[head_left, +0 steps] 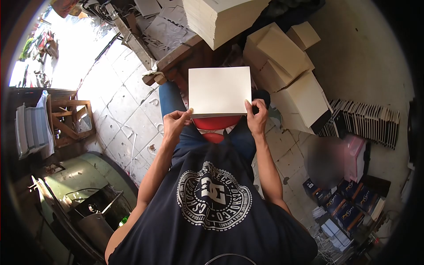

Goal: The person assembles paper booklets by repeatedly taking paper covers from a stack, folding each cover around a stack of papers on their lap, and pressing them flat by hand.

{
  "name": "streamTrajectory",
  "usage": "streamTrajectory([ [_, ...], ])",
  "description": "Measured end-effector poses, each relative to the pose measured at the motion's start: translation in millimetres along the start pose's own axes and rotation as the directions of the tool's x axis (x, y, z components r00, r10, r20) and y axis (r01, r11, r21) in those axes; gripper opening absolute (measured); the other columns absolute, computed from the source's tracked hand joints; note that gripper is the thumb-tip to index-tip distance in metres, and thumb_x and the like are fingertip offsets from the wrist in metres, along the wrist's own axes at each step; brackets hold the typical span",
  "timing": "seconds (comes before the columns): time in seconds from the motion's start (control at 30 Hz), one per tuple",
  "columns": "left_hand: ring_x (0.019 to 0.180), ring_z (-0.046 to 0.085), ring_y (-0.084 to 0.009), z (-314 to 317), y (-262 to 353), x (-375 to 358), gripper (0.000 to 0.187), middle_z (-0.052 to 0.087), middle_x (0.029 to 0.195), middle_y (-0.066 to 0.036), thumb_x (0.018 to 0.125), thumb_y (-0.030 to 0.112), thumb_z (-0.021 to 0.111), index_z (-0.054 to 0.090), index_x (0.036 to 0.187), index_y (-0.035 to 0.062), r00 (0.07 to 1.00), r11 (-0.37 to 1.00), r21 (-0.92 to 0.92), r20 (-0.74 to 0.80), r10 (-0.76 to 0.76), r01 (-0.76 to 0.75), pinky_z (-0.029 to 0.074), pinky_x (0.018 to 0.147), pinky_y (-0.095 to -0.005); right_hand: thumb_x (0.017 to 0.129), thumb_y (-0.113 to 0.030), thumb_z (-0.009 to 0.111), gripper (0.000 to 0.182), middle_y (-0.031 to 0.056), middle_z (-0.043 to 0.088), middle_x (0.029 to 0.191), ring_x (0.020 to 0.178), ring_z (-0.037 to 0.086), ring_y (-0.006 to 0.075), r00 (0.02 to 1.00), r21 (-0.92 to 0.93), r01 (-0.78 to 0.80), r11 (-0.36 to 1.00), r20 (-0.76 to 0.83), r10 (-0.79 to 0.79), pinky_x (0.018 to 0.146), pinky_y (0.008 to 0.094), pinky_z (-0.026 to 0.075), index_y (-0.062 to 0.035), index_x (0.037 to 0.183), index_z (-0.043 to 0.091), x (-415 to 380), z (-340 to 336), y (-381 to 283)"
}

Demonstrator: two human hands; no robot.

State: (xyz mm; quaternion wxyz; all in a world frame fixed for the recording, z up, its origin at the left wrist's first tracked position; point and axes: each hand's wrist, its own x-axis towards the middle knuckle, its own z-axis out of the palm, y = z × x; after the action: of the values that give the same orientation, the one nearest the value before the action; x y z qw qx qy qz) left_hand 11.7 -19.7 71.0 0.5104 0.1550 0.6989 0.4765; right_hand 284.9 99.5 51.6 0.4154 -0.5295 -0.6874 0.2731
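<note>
Cream rectangular paper sheet point(220, 90) spans the space between the bare left hand point(176, 121) and the bare right hand point(257, 115), each pinching one of its near corners between thumb and fingers. Relative to that sheet, a red rounded seat point(216, 123) shows just below its near edge, and tall cream paper stacks point(284, 53) stand to its right

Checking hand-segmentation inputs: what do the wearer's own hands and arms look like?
Left hand and right hand are ungloved; no rings or wristbands visible. Arms uncovered past the elbows. Dark short-sleeved T-shirt, round white print on it.
</note>
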Motion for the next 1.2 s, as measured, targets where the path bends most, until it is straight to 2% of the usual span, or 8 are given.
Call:
streamTrajectory([
  [0.23,0.063,0.064,-0.0094,0,0,0,0.032,0.069,0.074,-0.008,0.085,0.028,0.081,0.069,0.083,-0.0017,1.000,1.000,0.002,0.004,-0.009,0.009,0.053,0.063,-0.0206,0.088,-0.019,0.075,0.027,0.0106,0.060,0.089,0.085,0.058,0.0297,0.999,-0.013,-0.014,1.000,0.041,0.014,0.077,0.0405,0.047,-0.0015,0.082,0.056,0,-2,1],
  [0.33,0.063,0.064,-0.0093,0,1,-1,0.032,0.070,0.074,-0.007,0.085,0.028,0.081,0.069,0.083,-0.0015,1.000,1.000,0.011,0.002,-0.006,0.006,0.053,0.063,-0.0202,0.085,-0.018,0.076,0.029,0.0115,0.059,0.106,0.100,0.057,0.0299,0.997,-0.212,0.039,0.977,-0.061,-0.053,0.085,0.0424,0.045,-0.0020,0.103,0.059,-2,-1,-19],
  [0.53,0.063,0.063,-0.0103,1,0,-1,0.032,0.070,0.073,-0.008,0.086,0.028,0.080,0.070,0.082,-0.0028,1.000,1.000,-0.024,0.007,0.011,-0.011,0.052,0.062,-0.0213,0.085,-0.034,0.072,0.078,0.0108,0.038,0.156,0.144,0.035,0.0255,0.830,-0.260,0.392,0.883,0.514,-0.217,0.109,0.0596,0.025,-0.0057,0.150,0.039,-46,53,-106],
  [0.63,0.063,0.063,-0.0099,3,-2,-3,0.032,0.069,0.074,-0.008,0.086,0.027,0.080,0.070,0.081,-0.0026,1.000,1.000,-0.016,-0.006,0.012,-0.012,0.051,0.062,-0.0214,0.086,-0.035,0.070,0.078,0.0082,0.035,0.159,0.147,0.032,0.0217,0.764,-0.322,0.477,0.818,0.613,-0.204,0.112,0.0603,0.020,-0.0060,0.151,0.038,-63,55,-87],
  [0.8,0.064,0.062,-0.0083,3,-2,-4,0.030,0.069,0.076,-0.006,0.087,0.027,0.079,0.068,0.083,-0.0005,1.000,1.000,0.007,0.002,0.001,-0.001,0.051,0.064,-0.0200,0.088,-0.039,0.071,0.078,0.0058,0.038,0.158,0.145,0.036,0.0197,0.910,-0.557,0.351,0.753,0.393,-0.134,0.114,0.0587,0.013,-0.0083,0.152,0.039,-55,-24,-26],
  [0.97,0.064,0.063,-0.0093,7,20,-27,0.032,0.069,0.072,-0.008,0.090,0.027,0.075,0.070,0.082,-0.0033,0.992,0.990,0.054,0.011,0.129,-0.129,0.051,0.063,-0.0223,0.091,-0.035,0.067,0.055,0.0088,0.056,0.142,0.136,0.048,0.0219,0.903,-0.466,0.352,0.812,0.397,-0.163,0.112,0.0550,0.023,-0.0088,0.137,0.055,-34,-11,-50],
  [1.07,0.068,0.065,-0.0116,17,42,-57,0.032,0.069,0.077,-0.008,0.093,0.027,0.073,0.070,0.088,-0.0044,0.987,0.989,0.035,0.082,0.140,-0.143,0.052,0.066,-0.0224,0.093,-0.025,0.065,0.036,0.0095,0.067,0.124,0.123,0.059,0.0248,0.791,-0.185,0.554,0.812,0.421,-0.444,0.105,0.0478,0.037,-0.0072,0.124,0.064,-22,26,-50],
  [1.2,0.094,0.066,-0.0148,19,48,-74,0.043,0.067,0.109,-0.013,0.101,0.031,0.060,0.057,0.128,-0.0027,0.928,0.921,-0.132,-0.122,0.351,-0.366,0.053,0.082,-0.0275,0.088,-0.008,0.069,0.028,0.0099,0.070,0.114,0.108,0.066,0.0295,0.911,0.083,0.395,0.915,0.095,-0.401,0.097,0.0396,0.047,-0.0042,0.116,0.066,7,12,-103],
])
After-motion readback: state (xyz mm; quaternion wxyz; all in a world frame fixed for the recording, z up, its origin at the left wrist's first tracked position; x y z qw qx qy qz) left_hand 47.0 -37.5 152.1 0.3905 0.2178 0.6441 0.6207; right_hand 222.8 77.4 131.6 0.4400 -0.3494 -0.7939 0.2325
